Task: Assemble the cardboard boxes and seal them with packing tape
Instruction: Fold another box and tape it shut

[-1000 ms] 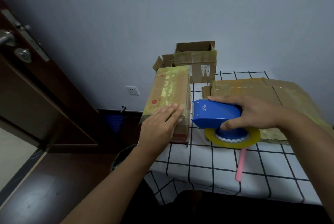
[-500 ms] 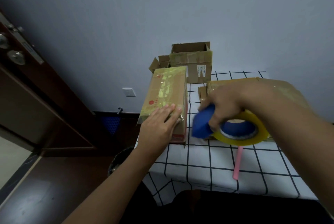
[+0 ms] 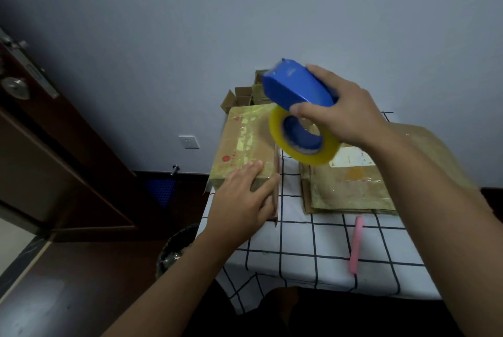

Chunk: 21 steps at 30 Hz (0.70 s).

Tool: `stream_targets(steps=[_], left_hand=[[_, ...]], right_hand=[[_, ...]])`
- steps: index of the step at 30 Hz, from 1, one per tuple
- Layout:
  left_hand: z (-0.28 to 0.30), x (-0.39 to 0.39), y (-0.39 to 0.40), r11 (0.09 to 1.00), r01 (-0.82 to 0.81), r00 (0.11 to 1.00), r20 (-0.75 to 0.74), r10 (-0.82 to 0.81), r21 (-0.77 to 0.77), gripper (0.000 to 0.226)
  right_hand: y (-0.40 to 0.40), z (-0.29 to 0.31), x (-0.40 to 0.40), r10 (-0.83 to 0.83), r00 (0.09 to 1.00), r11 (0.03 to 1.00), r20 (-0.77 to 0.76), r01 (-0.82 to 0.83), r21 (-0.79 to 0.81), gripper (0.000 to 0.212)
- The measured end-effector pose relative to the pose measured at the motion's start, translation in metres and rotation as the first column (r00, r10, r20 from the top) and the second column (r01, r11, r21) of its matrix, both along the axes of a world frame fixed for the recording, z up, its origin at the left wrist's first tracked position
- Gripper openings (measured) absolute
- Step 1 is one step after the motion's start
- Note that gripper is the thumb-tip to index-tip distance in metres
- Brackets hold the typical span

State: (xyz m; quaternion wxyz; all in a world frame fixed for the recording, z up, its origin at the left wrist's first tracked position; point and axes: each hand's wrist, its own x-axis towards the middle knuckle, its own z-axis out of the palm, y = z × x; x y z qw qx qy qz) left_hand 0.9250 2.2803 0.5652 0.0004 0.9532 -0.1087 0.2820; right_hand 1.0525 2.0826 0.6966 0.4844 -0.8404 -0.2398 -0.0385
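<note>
A closed cardboard box [image 3: 246, 140] with old tape on its top stands at the table's left edge. My left hand [image 3: 242, 200] rests flat on its near end, fingers straight. My right hand [image 3: 340, 110] grips a blue tape dispenser [image 3: 295, 86] with a yellow tape roll [image 3: 302, 140], holding it in the air above the box's far right part. Flattened cardboard boxes [image 3: 348, 187] lie stacked on the table to the right.
The table wears a white cloth with a black grid [image 3: 313, 241]. A pink pen-like stick [image 3: 356, 244] lies near the front. Open small boxes [image 3: 239, 97] stand at the back by the wall. A bin [image 3: 177, 249] stands left of the table, beside a dark door [image 3: 40, 146].
My right hand has lifted the tape dispenser off the table and raised it above the box's far end. My left hand has stayed on the box.
</note>
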Motion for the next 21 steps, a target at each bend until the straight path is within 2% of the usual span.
stream_targets(steps=[2, 4, 11, 15, 18, 19, 21], left_hand=[[-0.001, 0.001, -0.002, 1.0, -0.008, 1.0, 0.014, 0.008, -0.006, 0.038], [-0.002, 0.001, -0.003, 1.0, -0.006, 1.0, 0.018, 0.006, -0.014, 0.04], [0.0, -0.002, -0.002, 0.998, -0.012, 1.0, 0.004, 0.012, -0.059, 0.044], [0.009, -0.008, -0.003, 0.978, -0.008, 0.996, -0.093, -0.012, -0.21, 0.061], [0.013, -0.017, 0.003, 0.916, -0.074, 0.997, -0.001, 0.08, -0.394, 0.055], [0.013, -0.02, 0.007, 0.87, -0.124, 0.987, 0.031, 0.158, -0.477, 0.054], [0.014, -0.026, 0.013, 0.714, -0.24, 0.95, -0.006, 0.314, -0.658, 0.055]], right_hand=[[0.02, 0.004, -0.003, 0.053, 0.998, 0.988, -0.022, -0.049, 0.147, 0.076], [0.038, 0.006, -0.005, 0.094, 0.995, 0.978, -0.032, -0.086, 0.192, 0.075], [0.059, -0.012, -0.008, 0.123, 0.992, 0.984, -0.012, -0.12, 0.132, 0.075], [0.057, -0.015, -0.004, 0.122, 0.993, 0.988, 0.001, -0.121, 0.101, 0.077], [0.059, -0.015, -0.002, 0.122, 0.993, 0.988, -0.002, -0.121, 0.094, 0.077], [0.059, -0.015, -0.001, 0.123, 0.992, 0.988, 0.001, -0.122, 0.09, 0.077], [0.06, -0.015, -0.001, 0.129, 0.992, 0.988, 0.008, -0.129, 0.082, 0.077]])
